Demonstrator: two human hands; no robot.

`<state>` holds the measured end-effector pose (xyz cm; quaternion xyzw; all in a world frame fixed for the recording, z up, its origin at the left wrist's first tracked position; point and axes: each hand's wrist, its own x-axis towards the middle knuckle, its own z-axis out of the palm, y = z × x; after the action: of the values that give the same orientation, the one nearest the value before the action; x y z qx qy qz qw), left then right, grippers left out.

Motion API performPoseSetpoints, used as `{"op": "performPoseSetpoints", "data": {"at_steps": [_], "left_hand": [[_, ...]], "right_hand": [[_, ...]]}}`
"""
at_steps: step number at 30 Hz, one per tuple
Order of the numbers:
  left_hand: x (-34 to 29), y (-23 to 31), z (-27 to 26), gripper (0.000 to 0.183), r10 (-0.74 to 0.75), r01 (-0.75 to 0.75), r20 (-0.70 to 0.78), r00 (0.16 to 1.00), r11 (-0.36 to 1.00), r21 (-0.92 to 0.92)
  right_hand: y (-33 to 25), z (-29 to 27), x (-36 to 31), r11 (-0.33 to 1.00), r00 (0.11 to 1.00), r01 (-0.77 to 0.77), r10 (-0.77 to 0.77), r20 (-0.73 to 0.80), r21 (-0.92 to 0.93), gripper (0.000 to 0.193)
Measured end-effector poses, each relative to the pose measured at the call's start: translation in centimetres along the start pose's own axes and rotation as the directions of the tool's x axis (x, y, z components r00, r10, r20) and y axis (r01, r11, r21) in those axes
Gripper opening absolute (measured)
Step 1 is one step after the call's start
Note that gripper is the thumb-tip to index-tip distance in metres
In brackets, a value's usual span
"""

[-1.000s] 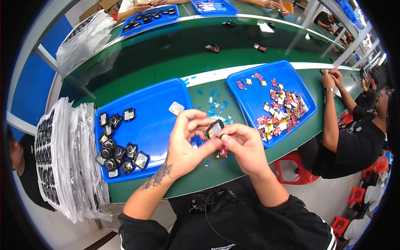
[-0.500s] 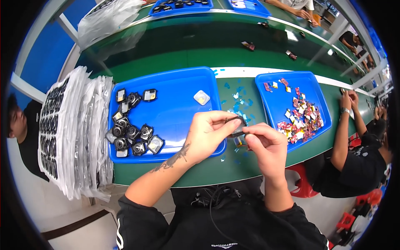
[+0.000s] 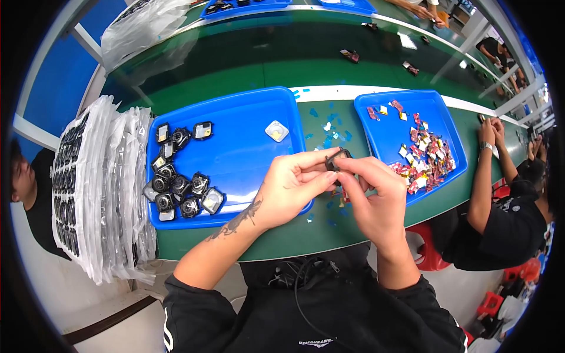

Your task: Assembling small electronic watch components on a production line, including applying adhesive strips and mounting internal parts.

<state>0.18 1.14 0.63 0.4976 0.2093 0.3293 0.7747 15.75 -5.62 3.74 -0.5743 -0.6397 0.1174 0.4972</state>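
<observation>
Both hands meet above the green bench, between two blue trays. My left hand point(image 3: 288, 187) pinches a small black watch case point(image 3: 337, 157) by its edge, with the case tilted up. The thumb and fingers of my right hand point(image 3: 379, 200) are closed on its near right side, and partly hide it. In the left blue tray point(image 3: 235, 141) several similar black watch cases point(image 3: 179, 184) lie bunched at the left. A clear rounded-square piece point(image 3: 276, 131) lies apart near that tray's right end. The right blue tray point(image 3: 385, 129) holds a heap of small dark-red, white and yellow parts point(image 3: 425, 157).
Blue film scraps point(image 3: 331, 134) litter the bench between the trays. Stacked plastic-wrapped sheets point(image 3: 106, 188) of black parts stand at the left. Dark-red parts point(image 3: 351, 56) lie on the dark green belt beyond. Co-workers sit at the right point(image 3: 503, 217), left and far side.
The watch case has been turned from lying flatter to standing more on edge. My right hand has moved left and closer around it. The view has shifted slightly.
</observation>
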Motion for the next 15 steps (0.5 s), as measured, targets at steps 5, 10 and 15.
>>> {"op": "performPoseSetpoints", "data": {"at_steps": [5, 10, 15], "left_hand": [[-0.06, -0.22, 0.12, 0.041, 0.014, -0.014, -0.014, 1.000, 1.000, 0.002], [-0.26, 0.03, 0.11, 0.041, 0.051, -0.052, 0.007, 0.999, 0.996, 0.078], [-0.24, 0.05, -0.05, 0.040, 0.050, -0.052, 0.018, 0.999, 0.993, 0.102]], "right_hand": [[-0.10, -0.26, 0.24, 0.985, 0.983, -0.174, 0.173, 0.053, 0.010, 0.013], [0.17, -0.43, 0.40, 0.993, 0.988, -0.121, 0.121, 0.091, 0.001, 0.013], [0.16, -0.51, 0.45, 0.990, 0.985, -0.144, 0.143, 0.099, 0.000, 0.012]]}}
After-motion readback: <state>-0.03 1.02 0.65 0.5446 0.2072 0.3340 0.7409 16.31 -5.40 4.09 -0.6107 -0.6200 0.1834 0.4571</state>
